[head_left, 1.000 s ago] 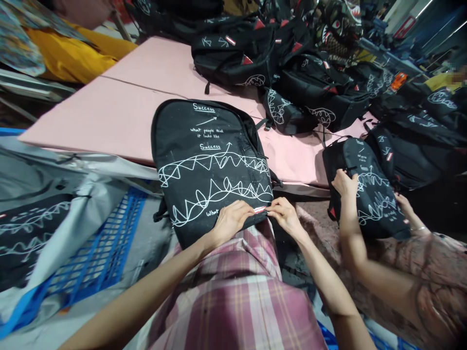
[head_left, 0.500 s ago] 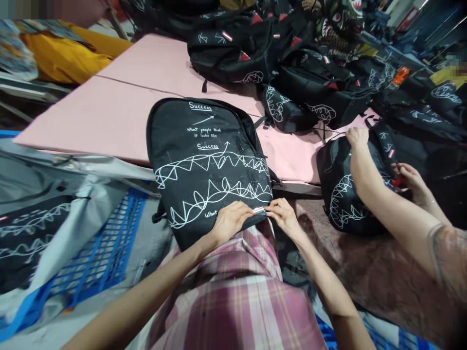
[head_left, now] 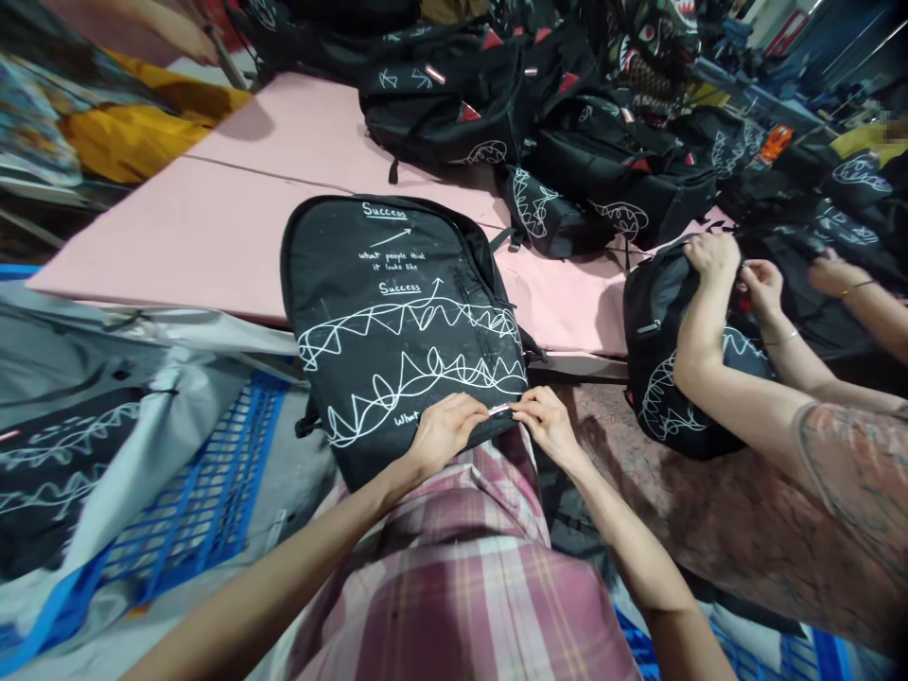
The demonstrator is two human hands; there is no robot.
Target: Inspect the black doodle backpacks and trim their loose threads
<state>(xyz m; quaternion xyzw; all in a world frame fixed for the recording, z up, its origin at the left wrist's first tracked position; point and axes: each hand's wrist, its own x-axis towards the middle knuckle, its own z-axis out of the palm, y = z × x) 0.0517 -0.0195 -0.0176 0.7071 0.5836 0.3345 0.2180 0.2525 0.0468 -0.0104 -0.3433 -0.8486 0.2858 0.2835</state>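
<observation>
A black backpack (head_left: 387,340) with white scribbled lines and the word "Success" lies front side up, its lower part over my lap and its upper part on the pink table. Near its lower right corner is a small pale label (head_left: 500,410) with a reddish stripe. My left hand (head_left: 448,430) pinches the label's left end, the palm lying across the printed text. At the other end, the fingertips of my right hand (head_left: 548,423) are pressed together on it. Fingers partly cover the label.
Several similar black backpacks (head_left: 440,113) are heaped at the back of the pink table (head_left: 213,218). To the right, a co-worker's hands (head_left: 713,255) handle another backpack (head_left: 659,378). Another person's hand (head_left: 841,274) is beyond. A blue crate (head_left: 205,492) stands at lower left.
My hands stay at the label, which now shows as a thinner strip. The co-worker's hands have come closer together on their backpack, and another hand has appeared at the right.
</observation>
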